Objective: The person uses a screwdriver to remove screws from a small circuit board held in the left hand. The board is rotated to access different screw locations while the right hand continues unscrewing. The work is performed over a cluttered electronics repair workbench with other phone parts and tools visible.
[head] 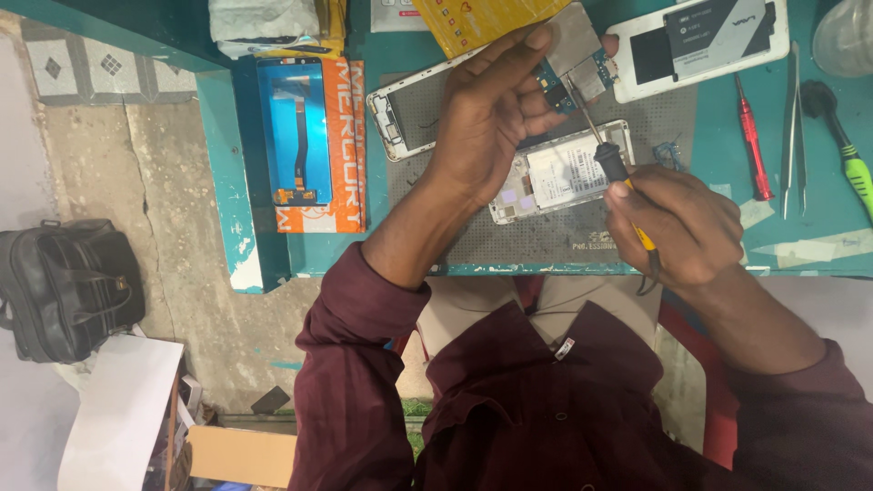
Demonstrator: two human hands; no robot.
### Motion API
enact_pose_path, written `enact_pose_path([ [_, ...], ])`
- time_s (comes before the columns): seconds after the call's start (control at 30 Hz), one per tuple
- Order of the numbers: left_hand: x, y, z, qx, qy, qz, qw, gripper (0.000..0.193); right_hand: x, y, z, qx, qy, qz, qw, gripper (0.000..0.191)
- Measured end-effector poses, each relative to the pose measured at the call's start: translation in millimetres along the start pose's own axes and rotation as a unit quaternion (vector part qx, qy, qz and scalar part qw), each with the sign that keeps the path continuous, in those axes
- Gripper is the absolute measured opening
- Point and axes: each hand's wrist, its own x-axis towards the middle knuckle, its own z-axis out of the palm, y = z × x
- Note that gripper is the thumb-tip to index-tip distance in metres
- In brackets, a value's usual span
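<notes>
Circuit board [573, 68], small and blue with a grey metal shield, sits pinched in the left hand [486, 118], raised above the teal surface [718, 118] and tilted toward the camera. The fingers of that hand are curled closed round the board's left edge, thumb on top. The right hand [677, 223] is closed round the yellow-and-black handle of a fine screwdriver [611, 159], gripped like a pen. The tool's long axis runs up and to the left from the right hand, and its thin metal tip meets the board near its lower middle, so the board lies above and left of the right hand, already inside the left hand's hold.

Under the 2 hands lies an opened phone frame [555, 173], silver, with a white battery showing, resting on a grey perforated work mat [546, 238]. A second, empty phone frame [409, 114] lies just left of it, partly hidden by the left wrist. A white phone back [700, 41] rests at the top right. Further right lie a red screwdriver [753, 141], a pair of tweezers [793, 127] and a green-handled tool [850, 159], all well apart from the hands. A blue display panel [293, 132] lies on an orange box at the left edge of the surface.
</notes>
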Motion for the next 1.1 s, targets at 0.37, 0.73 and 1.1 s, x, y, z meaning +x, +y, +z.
enact_pose_path([
  [0.37, 0.8, -1.8, -0.1, 0.005, -0.015, 0.015, 1.0, 0.041, 0.6, -0.1, -0.3, 0.001, -0.004, 0.004, 1.0, 0.023],
  [0.73, 2.8, -0.4, -0.4, -0.007, -0.051, 0.024, 0.998, 0.043, 2.3, 1.3, -1.1, -0.006, 0.001, 0.001, 1.0, 0.021],
  [1.1, 2.3, -1.0, 0.7, -0.006, -0.068, 0.038, 0.997, 0.048, 1.0, 2.6, -0.7, -0.005, 0.012, -0.009, 1.0, 0.024],
])
